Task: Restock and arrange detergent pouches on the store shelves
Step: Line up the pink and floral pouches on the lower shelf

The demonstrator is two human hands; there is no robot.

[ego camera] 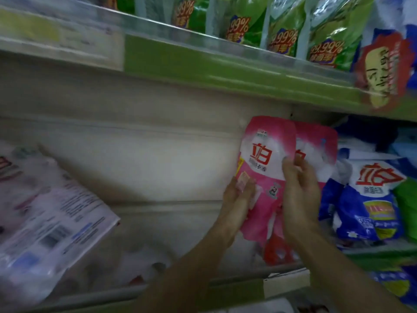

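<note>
The front pink pouch [266, 150] stands upright on the middle shelf [234, 288] and shows big red characters "立白" on white. The left hand [240, 193] grasps its lower left edge and the right hand [297, 193] holds its right edge, in front of a second pink pouch [318, 143]. Blue pouches [370, 199] with the same red characters lie just beside on the right, green pouches [327, 41] printed "99.99%" stand on the upper shelf [203, 64], and a white pouch [56, 211] with blurred small print lies tilted at the left.
</note>
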